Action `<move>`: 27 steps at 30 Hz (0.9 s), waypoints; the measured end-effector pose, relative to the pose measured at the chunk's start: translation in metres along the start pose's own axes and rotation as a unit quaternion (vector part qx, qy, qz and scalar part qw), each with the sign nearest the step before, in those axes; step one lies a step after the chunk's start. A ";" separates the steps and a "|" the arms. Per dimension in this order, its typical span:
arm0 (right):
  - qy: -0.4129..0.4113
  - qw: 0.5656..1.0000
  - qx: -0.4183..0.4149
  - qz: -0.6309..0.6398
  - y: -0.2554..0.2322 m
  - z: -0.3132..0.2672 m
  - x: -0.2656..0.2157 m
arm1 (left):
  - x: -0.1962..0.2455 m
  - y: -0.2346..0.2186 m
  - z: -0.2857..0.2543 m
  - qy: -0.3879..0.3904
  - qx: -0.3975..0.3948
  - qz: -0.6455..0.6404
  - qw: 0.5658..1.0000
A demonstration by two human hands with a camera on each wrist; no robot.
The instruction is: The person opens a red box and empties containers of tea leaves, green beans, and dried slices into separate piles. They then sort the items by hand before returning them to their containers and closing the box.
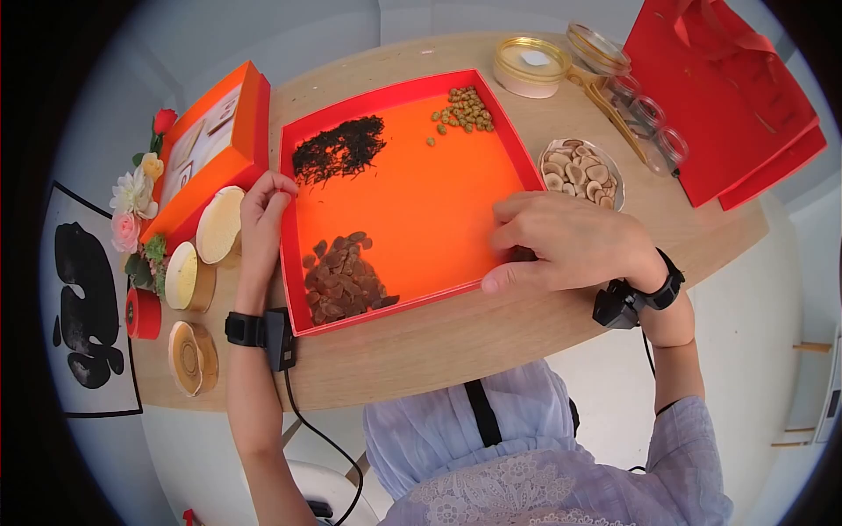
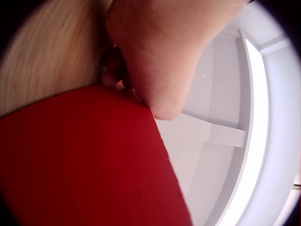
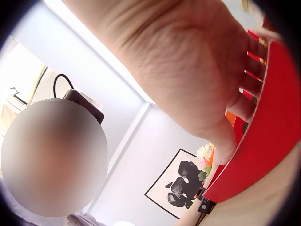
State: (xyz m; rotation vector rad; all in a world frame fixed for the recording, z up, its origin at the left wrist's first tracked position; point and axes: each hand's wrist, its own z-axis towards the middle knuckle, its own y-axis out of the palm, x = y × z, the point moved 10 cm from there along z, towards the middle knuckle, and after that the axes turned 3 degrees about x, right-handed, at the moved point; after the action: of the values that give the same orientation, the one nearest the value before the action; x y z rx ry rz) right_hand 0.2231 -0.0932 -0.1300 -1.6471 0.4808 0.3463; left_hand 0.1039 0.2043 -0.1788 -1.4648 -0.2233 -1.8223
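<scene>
An open red box (image 1: 421,302) with an orange floor (image 1: 430,202) lies in front of me. My left hand (image 1: 266,206) grips its left wall, thumb at the rim and fingers bent against the outside. Over the near right corner, my right hand (image 1: 570,237) reaches inside with bent fingers and the thumb held apart above the near rim. Under these fingers lies a small dark pile (image 1: 522,253), mostly hidden. Black dried strands (image 1: 340,147) fill the far left corner, round greenish-brown buds (image 1: 467,111) the far right, and flat brown dried pieces (image 1: 344,279) the near left.
Right of the box stands a bowl of round dried slices (image 1: 579,171). Beyond are a gold-rimmed jar (image 1: 530,66), tongs (image 1: 618,118), small glass jars (image 1: 649,110) and a red gift bag (image 1: 719,114). Left are an orange box (image 1: 210,140), flowers (image 1: 132,197) and several round containers (image 1: 193,355).
</scene>
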 end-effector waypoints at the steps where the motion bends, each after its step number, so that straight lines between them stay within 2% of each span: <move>1: -0.006 1.000 0.005 -0.023 -0.001 0.000 0.000 | 0.001 0.000 0.000 0.005 0.002 0.004 1.000; 6: -0.013 0.997 0.040 -0.071 -0.001 -0.002 0.003 | 0.001 -0.001 0.000 0.003 0.000 0.007 1.000; 8: -0.030 0.990 0.097 -0.099 -0.005 -0.005 0.001 | 0.001 -0.001 0.000 0.010 -0.001 0.014 1.000; 12: 0.008 0.990 0.072 -0.119 0.002 -0.005 0.001 | 0.000 -0.001 0.000 0.004 0.001 0.012 1.000; 14: -0.014 0.985 0.119 -0.127 -0.002 -0.005 -0.003 | 0.001 -0.001 0.000 0.006 0.002 0.019 1.000; 20: 0.030 0.989 0.081 -0.122 -0.003 -0.004 0.002 | -0.001 -0.001 0.000 -0.002 0.003 0.006 1.000; 27: 0.025 0.994 0.068 -0.084 -0.002 -0.002 0.007 | 0.001 0.000 0.000 0.004 0.001 0.011 1.000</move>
State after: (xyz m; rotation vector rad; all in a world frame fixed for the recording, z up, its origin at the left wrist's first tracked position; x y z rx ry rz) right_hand 0.2299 -0.0955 -0.1315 -1.5540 0.3920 0.1446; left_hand 0.1038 0.2041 -0.1776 -1.4537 -0.2047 -1.8095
